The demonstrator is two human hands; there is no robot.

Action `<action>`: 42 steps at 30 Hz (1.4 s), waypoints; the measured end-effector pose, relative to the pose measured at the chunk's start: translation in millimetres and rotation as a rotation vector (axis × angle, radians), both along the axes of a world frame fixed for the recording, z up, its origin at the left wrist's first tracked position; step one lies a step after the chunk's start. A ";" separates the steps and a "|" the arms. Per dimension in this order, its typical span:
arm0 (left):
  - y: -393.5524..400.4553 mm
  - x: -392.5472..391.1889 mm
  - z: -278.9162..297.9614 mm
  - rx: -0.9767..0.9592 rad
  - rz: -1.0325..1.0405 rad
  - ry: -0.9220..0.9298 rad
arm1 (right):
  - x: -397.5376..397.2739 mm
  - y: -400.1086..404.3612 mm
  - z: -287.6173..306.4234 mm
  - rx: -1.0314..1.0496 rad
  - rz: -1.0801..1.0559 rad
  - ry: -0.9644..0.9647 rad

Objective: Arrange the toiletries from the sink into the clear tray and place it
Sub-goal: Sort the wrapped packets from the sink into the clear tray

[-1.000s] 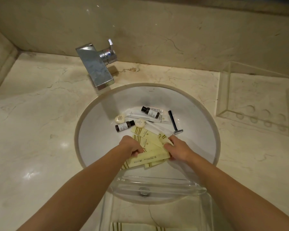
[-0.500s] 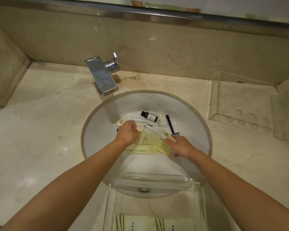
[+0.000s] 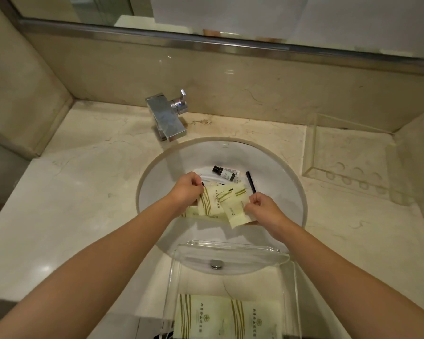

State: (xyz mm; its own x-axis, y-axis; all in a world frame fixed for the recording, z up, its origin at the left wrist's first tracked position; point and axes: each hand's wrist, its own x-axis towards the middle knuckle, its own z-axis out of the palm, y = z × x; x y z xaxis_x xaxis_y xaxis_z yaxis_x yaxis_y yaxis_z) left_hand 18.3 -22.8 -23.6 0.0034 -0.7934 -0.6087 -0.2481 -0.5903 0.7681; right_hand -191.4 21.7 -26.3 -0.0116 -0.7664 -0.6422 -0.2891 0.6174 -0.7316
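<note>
**Both hands on the sachets over the basin**

We see the left hand (image 3: 185,189) and the right hand (image 3: 262,206) reaching into the round white sink (image 3: 289,192), each with fingers curled round pale yellow sachets (image 3: 220,201) with olive stripes. The left hand grips the left edge of the bunch; the right hand pinches the right edge of the front packet, which tilts down towards the near side. The sachets overlap one another and we cannot count them exactly. They are held just above the sink's floor, between the two hands.

Farther in the sink lies a small dark bottle (image 3: 225,172) with a white label, on its side, resting on a white tube (image 3: 203,176) that is mostly hidden by the left hand. Just to the right of the bottle a thin black razor handle (image 3: 251,181) lies slanted; its lower end is hidden behind the sachets and the right hand.

At the near edge, the clear tray (image 3: 233,250) overhangs the sink's near rim, and the drain shows through it. Two larger striped packets (image 3: 225,319) lie flat in its near part.

The chrome faucet (image 3: 168,118) stands at the far left of the sink on the marble counter (image 3: 83,192). A second clear tray (image 3: 348,160) sits on the counter to the far right, well apart from the hands.
</note>
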 end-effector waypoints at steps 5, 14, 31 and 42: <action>9.7 -1.0 9.1 -0.004 0.022 0.000 | 0.9 5.7 7.7 -0.009 -0.086 -0.106; 28.7 -14.9 31.6 -0.008 0.008 -0.057 | -6.5 26.0 37.7 -0.555 0.117 0.335; 73.2 -29.3 58.6 -0.054 -0.256 -0.051 | -18.1 60.7 57.8 -0.461 0.362 0.293; 117.4 -4.4 59.7 0.014 -0.479 -0.205 | -27.1 84.6 58.3 -0.271 0.670 0.270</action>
